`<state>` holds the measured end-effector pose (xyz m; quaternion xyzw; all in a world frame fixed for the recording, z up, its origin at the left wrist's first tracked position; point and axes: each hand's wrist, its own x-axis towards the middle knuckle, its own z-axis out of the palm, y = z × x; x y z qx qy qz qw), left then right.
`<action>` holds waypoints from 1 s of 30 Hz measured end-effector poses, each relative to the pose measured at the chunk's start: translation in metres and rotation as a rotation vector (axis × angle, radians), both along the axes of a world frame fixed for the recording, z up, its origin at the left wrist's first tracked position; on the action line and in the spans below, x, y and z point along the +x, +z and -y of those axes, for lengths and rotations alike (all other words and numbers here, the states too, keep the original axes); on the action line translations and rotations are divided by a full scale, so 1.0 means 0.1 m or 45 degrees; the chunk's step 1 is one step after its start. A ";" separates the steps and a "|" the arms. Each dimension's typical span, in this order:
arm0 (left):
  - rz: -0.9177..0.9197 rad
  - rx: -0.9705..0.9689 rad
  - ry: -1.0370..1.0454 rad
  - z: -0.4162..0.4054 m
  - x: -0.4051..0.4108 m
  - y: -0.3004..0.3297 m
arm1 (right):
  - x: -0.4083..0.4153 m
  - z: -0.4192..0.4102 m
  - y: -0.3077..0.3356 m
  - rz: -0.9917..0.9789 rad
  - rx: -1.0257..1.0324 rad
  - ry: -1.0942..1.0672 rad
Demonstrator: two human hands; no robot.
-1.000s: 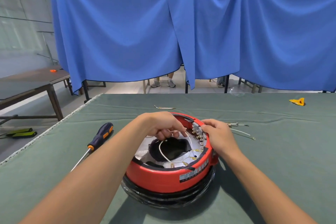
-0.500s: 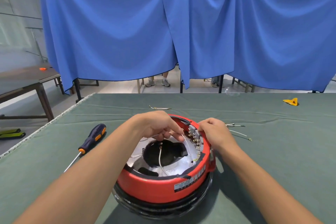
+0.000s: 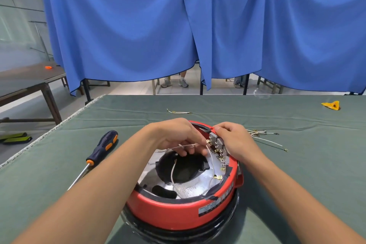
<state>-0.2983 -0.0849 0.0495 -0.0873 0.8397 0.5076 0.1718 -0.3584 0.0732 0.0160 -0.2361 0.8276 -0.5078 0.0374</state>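
From the head camera, the label on the red appliance housing is too blurred to read, the forearms cover part of its black lower rim, and the blue curtain hides all but the shoes of people behind it. The housing sits on the green-covered table, just in front of the person, open side up, with a silvery plate and a dark hole showing inside. The left hand hovers over the opening with fingers curled and pinches a thin white wire; its fingertips are partly tucked out of sight. The right hand rests on the far right rim, fingers bent round the terminal block, whose brass tabs run in a row. Another white wire loops loose inside. Outside the housing lie one screwdriver at the left, one single wire beyond, one yellow piece far right, and a bunch of loose wires too tangled to count.
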 end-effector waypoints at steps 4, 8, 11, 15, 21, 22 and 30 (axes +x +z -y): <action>-0.136 0.152 0.253 0.04 0.04 0.00 | -0.01 0.00 -0.02 -0.024 -0.002 -0.013; -0.305 0.184 0.606 0.03 0.09 0.11 | 0.00 -0.01 0.00 -0.118 -0.074 -0.039; -0.399 0.176 0.695 0.03 0.16 0.24 | 0.04 -0.01 0.06 -0.239 -0.166 -0.034; -0.500 0.234 0.842 0.05 0.22 0.41 | 0.14 -0.04 0.18 -0.212 -0.244 0.063; -0.398 0.261 0.868 0.06 0.28 0.54 | 0.24 0.00 0.22 -0.076 -0.295 0.157; -0.377 0.195 0.863 0.06 0.29 0.53 | 0.25 0.01 0.21 -0.056 -0.306 0.144; -0.796 -1.123 0.545 -0.03 0.26 0.15 | 0.26 0.04 0.18 -0.133 -0.132 0.065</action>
